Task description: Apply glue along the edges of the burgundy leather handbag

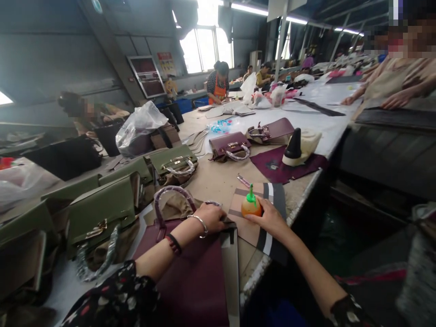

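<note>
The orange glue bottle (251,206) is clasped in the right hand (270,218), upright on striped card. Just beside it, the maroon bag (190,272) is pressed flat under the left hand (211,217); the nozzle is best kept upright.

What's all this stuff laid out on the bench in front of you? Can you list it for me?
Orange bottle: one, green nozzle, on a striped card near the table edge.
Striped card: one, tan with black and white bands.
Maroon bag: one, nearest, handle wrapped.
Green handbags: a row, olive, left side.
Maroon handbags: two, mid-table.
Black cone: one, on maroon fabric.
Plastic bag: one, clear, further back.
Co-workers: several, at the tables around.
Left hand: pressing on the maroon bag's top edge.
Right hand: gripping the orange bottle.
</note>
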### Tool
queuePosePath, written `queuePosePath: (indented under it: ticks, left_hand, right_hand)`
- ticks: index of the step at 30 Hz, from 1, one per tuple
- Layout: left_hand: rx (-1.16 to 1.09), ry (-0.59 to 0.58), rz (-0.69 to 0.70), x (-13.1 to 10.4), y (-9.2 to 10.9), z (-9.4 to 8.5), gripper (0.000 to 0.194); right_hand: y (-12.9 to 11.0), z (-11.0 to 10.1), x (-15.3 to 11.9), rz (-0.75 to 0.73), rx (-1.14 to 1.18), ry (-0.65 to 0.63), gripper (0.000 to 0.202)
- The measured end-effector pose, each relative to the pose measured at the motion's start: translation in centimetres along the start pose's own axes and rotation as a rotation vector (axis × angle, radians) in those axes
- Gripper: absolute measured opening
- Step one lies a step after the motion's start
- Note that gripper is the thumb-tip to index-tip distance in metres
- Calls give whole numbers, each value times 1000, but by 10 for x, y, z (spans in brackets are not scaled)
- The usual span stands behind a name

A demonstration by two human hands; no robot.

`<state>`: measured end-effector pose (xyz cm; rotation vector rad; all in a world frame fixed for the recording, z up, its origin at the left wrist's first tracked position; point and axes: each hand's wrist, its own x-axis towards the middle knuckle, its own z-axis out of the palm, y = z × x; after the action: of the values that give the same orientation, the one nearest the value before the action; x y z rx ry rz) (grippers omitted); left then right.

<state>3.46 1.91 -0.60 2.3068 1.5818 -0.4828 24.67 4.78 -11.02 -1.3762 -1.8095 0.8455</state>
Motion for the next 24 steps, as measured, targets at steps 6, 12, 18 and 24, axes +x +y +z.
queuePosePath:
  ticks: [6,12,18,24]
  left_hand:
    - [20,40,17,1,-2,4,30]
    - [65,65,72,6,-2,5,29]
    - [103,38,181,16,17,-4,24]
    - [115,48,300,26,38,-2,23]
  right_hand:
    - [-10,8,-8,-10,56,105,48]
    - [-27,-12,-31,-32,178,158,47]
    - [-44,-50,-72,203,824,128,58]
    - [-22,-63,-119,401,1172,199,63]
